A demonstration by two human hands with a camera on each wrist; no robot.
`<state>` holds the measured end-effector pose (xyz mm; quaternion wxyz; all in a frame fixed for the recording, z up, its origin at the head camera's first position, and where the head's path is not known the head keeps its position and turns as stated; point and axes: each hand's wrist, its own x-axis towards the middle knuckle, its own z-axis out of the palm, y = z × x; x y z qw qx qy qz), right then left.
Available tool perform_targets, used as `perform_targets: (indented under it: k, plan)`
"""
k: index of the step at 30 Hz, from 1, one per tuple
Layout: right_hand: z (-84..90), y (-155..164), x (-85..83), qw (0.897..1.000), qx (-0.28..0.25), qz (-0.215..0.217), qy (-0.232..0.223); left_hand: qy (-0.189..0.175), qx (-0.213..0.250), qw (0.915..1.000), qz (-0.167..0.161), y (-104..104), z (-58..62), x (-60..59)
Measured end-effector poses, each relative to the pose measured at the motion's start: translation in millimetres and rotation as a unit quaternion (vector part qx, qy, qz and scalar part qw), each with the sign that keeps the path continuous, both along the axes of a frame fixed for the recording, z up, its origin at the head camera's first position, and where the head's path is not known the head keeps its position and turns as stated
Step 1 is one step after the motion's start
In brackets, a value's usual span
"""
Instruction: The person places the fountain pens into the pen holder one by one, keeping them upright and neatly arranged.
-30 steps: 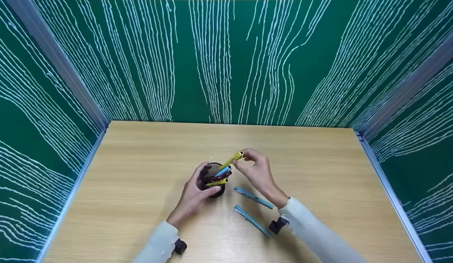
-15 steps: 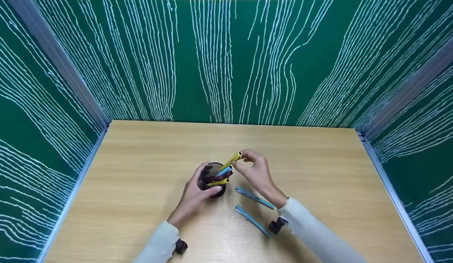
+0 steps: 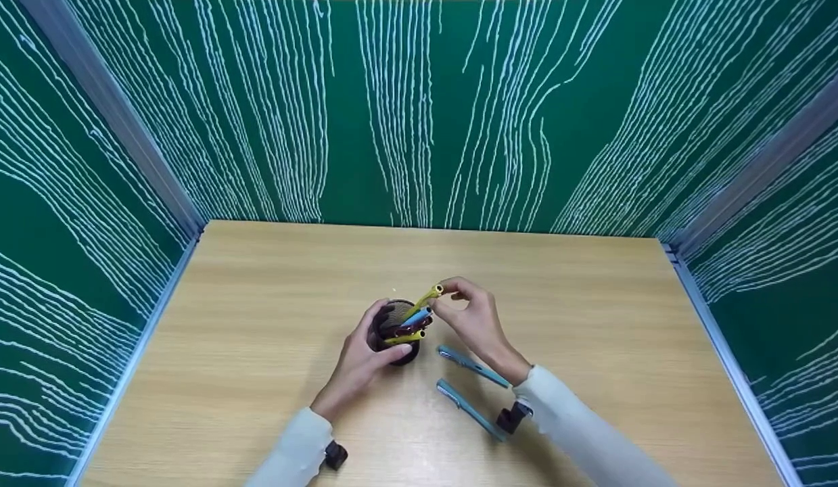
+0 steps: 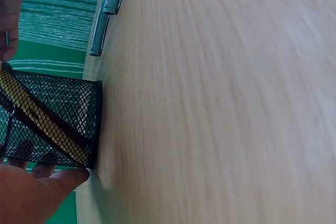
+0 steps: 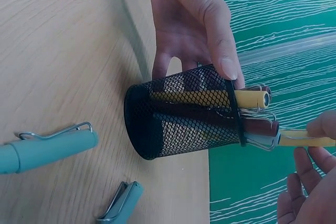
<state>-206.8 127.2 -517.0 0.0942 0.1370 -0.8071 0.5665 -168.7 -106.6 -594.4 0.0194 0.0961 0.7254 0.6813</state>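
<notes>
My left hand grips a black mesh pen cup that stands on the table, thumb on the near side and fingers round the far side. Inside lean a yellow pen, dark red pens and a light blue pen. With thumb and fingertips my right hand pinches the upper end of another yellow pen, tilted over the far right of the rim. Its lower part is inside the cup, mostly hidden behind the other pens.
Two teal pens with metal clips lie on the wooden table, right of the cup: one teal pen close below my right wrist, the other teal pen nearer me. Green walls with white lines enclose the table's back and sides.
The pinched yellow pen has slid a little lower and leftward into the cup, my right fingers moving with it. My left hand keeps its grip on the cup.
</notes>
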Motion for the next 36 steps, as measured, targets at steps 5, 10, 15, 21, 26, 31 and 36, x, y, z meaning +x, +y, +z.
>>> perform_targets:
  k: [5,10,15,21,26,31,36]
  plan:
    - [0.9,3.4,1.4,1.000,0.001,0.002,-0.001,-0.001,0.001,1.0000,-0.004,0.2,0.0,-0.4]
    - [1.3,7.4,1.6,1.000,0.002,0.003,0.002,-0.006,-0.007,1.0000,-0.001,1.2,0.4,-0.2]
    - [0.6,12.1,2.8,1.000,0.003,-0.001,0.002,-0.007,-0.004,1.0000,-0.001,1.8,1.2,0.9]
    - [-2.1,18.8,8.6,1.000,0.013,-0.015,-0.012,-0.004,0.031,0.9994,-0.012,3.5,1.1,-0.1]
    - [-8.0,26.1,13.0,0.999,0.018,-0.019,-0.020,-0.008,0.036,0.9993,-0.011,3.6,1.2,0.2]
    - [-16.5,32.6,17.2,1.000,0.013,-0.014,-0.017,-0.015,0.038,0.9991,-0.012,2.6,0.2,0.8]
    - [-25.9,35.9,21.8,0.999,0.022,-0.019,-0.014,-0.021,0.032,0.9992,-0.010,2.5,0.4,1.4]
